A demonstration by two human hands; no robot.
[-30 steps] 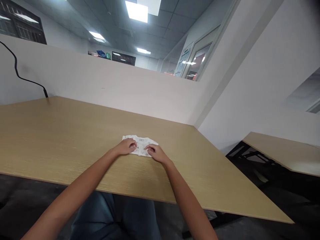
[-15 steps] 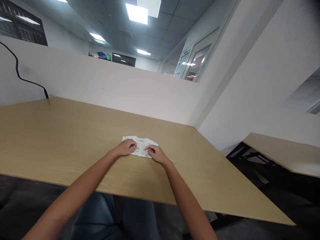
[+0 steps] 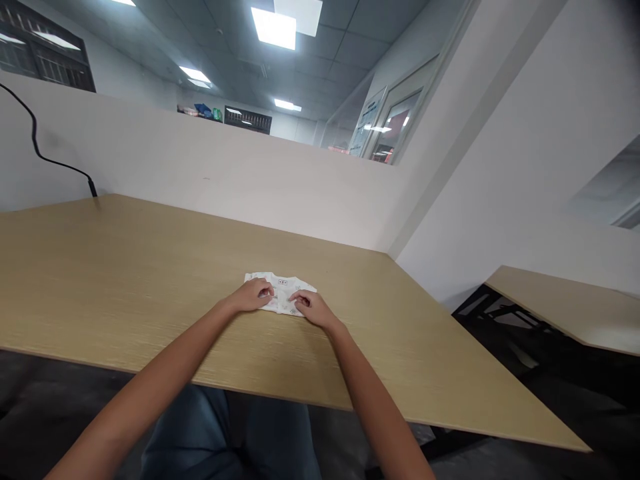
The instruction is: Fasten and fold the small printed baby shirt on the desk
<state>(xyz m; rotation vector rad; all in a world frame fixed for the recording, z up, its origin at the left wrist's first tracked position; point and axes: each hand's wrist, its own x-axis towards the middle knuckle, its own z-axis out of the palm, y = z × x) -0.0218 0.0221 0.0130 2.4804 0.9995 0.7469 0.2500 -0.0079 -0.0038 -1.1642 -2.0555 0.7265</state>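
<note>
A small white baby top with a fine dark print lies flat on the wooden table, its neckline and dark label facing away from me. My left hand rests on its left half, fingers curled and pinching the cloth near the middle. From the other side my right hand bends over the right half, thumb and forefinger drawn together on the fabric near the centre. Both hands cover part of the garment, so its lower corners are partly hidden.
The wooden table ends at a low white partition. A black cable hangs down to the back left corner. Another table stands at the right, past a gap. My legs are under the front edge.
</note>
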